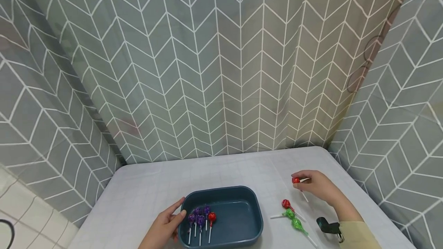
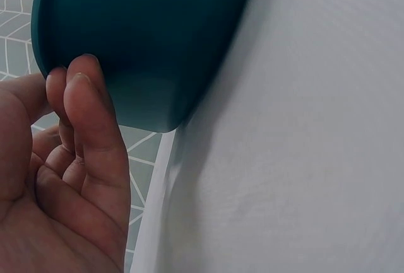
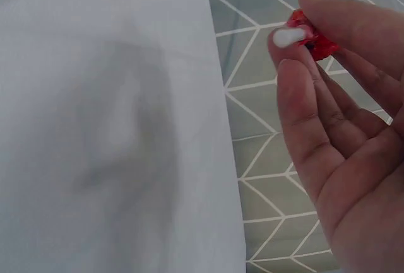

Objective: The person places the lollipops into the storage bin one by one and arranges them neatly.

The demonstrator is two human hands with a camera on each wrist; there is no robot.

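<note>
My left hand (image 1: 167,223) grips the left rim of a dark blue tray (image 1: 254,212), thumb on the inner side and fingers outside. Several purple lollipops (image 1: 201,221) and one red-wrapped lollipop (image 1: 212,217) lie in the tray's left half, sticks pointing toward me. Off to the right, my right hand (image 1: 320,186) pinches another red lollipop (image 3: 320,45) by its wrapped head, between thumb and fingertips, raised over the white cloth. Its white stick end faces the camera in the right wrist view. In the left wrist view, the tray's outer wall (image 2: 145,96) shows beside the fingers.
Between tray and right hand, a red lollipop (image 1: 285,203) and two green lollipops (image 1: 296,224) lie crossed on the white-covered table (image 1: 155,180). A black wrist device (image 1: 328,226) is strapped at the right sleeve. Grey curtains (image 1: 221,68) with white chevrons stand behind the table and along its sides.
</note>
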